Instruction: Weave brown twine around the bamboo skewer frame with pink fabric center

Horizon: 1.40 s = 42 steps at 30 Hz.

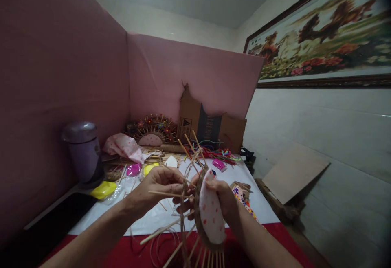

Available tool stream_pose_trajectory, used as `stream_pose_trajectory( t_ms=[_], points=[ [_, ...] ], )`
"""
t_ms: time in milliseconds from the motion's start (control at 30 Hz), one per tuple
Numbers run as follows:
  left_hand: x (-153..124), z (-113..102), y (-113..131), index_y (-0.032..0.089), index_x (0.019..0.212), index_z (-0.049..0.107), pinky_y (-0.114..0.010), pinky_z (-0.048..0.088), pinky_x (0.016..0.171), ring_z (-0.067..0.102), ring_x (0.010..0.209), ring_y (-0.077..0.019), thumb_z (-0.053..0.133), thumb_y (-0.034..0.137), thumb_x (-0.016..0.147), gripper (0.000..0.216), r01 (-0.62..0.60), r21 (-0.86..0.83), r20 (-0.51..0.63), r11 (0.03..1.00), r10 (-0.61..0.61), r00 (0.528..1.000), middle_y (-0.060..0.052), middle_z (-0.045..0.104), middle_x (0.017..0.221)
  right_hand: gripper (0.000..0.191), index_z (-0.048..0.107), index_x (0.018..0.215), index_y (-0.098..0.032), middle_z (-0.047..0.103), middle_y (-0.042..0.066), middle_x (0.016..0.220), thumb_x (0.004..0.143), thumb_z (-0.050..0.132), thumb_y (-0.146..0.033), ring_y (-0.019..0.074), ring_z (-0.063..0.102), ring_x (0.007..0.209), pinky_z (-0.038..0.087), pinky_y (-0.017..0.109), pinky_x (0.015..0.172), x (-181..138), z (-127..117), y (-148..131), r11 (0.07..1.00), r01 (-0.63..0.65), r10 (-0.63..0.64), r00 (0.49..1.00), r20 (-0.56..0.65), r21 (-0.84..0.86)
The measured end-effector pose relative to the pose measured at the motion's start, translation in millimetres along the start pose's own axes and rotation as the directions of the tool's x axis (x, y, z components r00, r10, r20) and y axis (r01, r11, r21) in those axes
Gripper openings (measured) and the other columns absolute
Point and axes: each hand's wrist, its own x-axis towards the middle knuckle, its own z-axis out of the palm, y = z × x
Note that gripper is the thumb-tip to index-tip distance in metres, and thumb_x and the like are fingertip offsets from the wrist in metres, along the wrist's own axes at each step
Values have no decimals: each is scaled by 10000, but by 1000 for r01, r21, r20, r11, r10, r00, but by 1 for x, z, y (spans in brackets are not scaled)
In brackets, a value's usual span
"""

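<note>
My right hand (224, 198) grips a half-round cardboard piece (212, 215) faced with pink spotted cloth, its thumb on the cloth side. Thin wooden sticks (165, 194) fan out from the curved edge of this piece. Brown twine (182, 219) runs across the sticks and hangs down in loose strands. My left hand (166, 184) is closed at the twine among the sticks, left of the cloth-faced piece. Some of its fingers are hidden behind the sticks.
A similar fan-shaped piece with flowers (152, 135) stands at the back. A purple cup (84, 154) stands left, near yellow clay (104, 190) and a dark flat slab (61, 223). Torn cardboard (233, 133) leans behind coloured pipe cleaners (210, 152). Pink spotted cloth (125, 146) lies bunched.
</note>
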Motion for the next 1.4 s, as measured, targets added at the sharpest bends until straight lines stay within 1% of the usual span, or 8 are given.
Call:
stream_pose_trajectory(
  t_ms=[133,367,500,600,933,1067,1267,1400],
  points=[
    [11,-7,-2,141,731,614,-270,412,589,550,603,-128,653,256,705,124,-46,32,31,998,45,999,-35,630,692,344,581,867,-125,654,65,610,594,582,-333,183,607,534,480,309,547,-1,-6,-7,994,-106,108,990,89,-21],
    [22,-4,-14,146,708,558,-250,385,532,508,535,-110,658,284,699,170,32,-21,-26,999,-32,999,-15,582,625,298,614,755,-74,643,74,577,561,619,-301,154,594,501,453,248,504,-1,-28,2,995,-90,90,996,6,-39],
    [22,-8,-29,150,716,576,-194,283,460,390,483,-61,666,297,689,175,85,43,-165,995,-77,983,31,498,567,293,635,748,-54,654,72,591,540,644,-261,129,583,482,443,216,479,-4,-38,8,995,-102,100,988,-121,-6],
    [20,-12,-39,153,683,586,-192,230,428,324,456,-54,678,327,667,197,144,87,-263,986,-117,958,47,453,536,343,630,853,-83,679,80,670,547,635,-237,151,608,538,466,242,521,-6,-37,9,992,-116,120,985,-120,43],
    [10,-15,-47,176,646,670,-242,392,579,510,627,-135,681,270,668,97,-16,384,-409,923,186,893,-19,601,645,345,648,858,-21,695,121,740,557,607,-187,161,639,589,499,239,547,-5,-23,19,969,-216,217,976,5,123],
    [8,-19,-49,198,672,674,-233,396,554,514,618,-127,673,269,679,72,-58,374,-465,925,242,852,-10,611,676,350,649,831,15,680,119,673,543,610,-179,139,624,533,487,204,494,-5,-21,22,969,-220,218,975,27,116],
    [8,-23,-50,160,651,638,-210,329,474,429,520,-87,699,292,644,145,24,262,-497,965,114,860,16,541,572,332,637,845,-12,672,107,670,578,603,-207,133,613,535,478,215,512,-4,-28,26,964,-252,250,968,33,87],
    [10,-31,-44,144,607,553,-183,165,396,244,414,-39,688,290,648,203,116,-63,-437,991,-132,890,71,367,456,333,627,850,-15,670,119,675,575,614,-201,154,621,555,478,235,520,-2,-33,28,967,-243,243,970,18,75]
  ],
)
